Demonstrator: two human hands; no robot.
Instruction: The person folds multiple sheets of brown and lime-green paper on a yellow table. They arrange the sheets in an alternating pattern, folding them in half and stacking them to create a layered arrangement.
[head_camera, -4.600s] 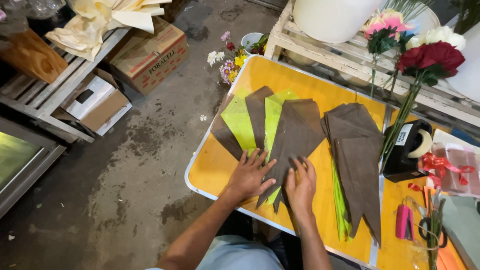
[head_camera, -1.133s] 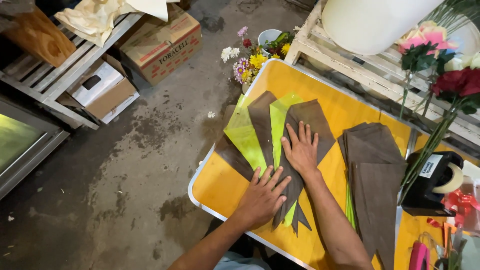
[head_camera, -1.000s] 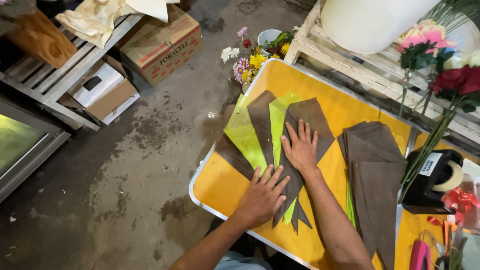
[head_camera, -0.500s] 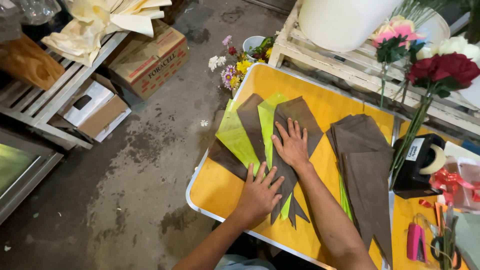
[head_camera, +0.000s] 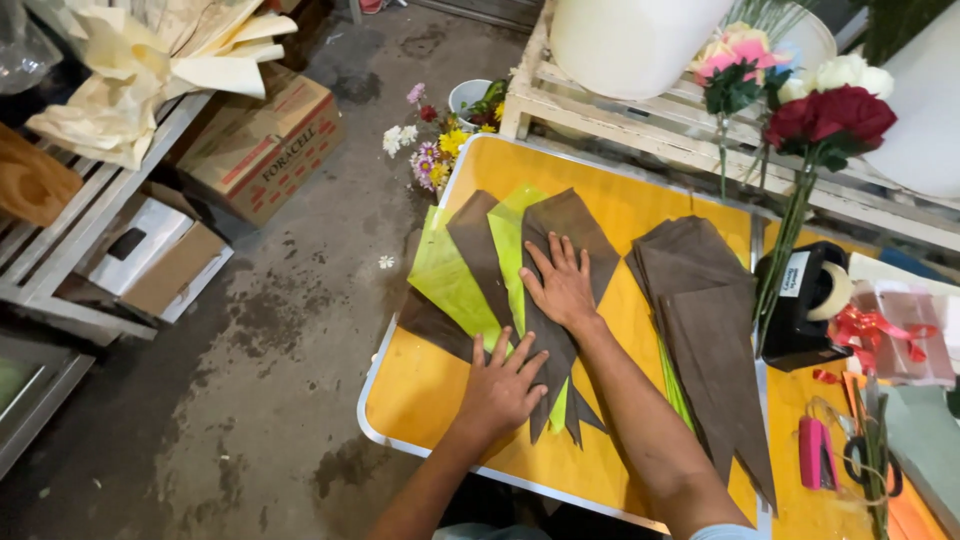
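Head view: my left hand (head_camera: 505, 385) lies flat, fingers spread, pressing the narrow lower end of a fan of brown and green sheets (head_camera: 500, 285) near the front edge of the yellow table (head_camera: 620, 200). My right hand (head_camera: 560, 285) is also open and flat, palm down on the top brown sheet further in, toward the table's middle. Neither hand grips anything. The fan spreads toward the table's left back corner. A brown stack (head_camera: 705, 320) lies just right of my right forearm. Roses (head_camera: 825, 115) stand at the back right edge, beside a tape dispenser (head_camera: 805, 305). A pink stapler (head_camera: 815, 450) sits near the front right corner.
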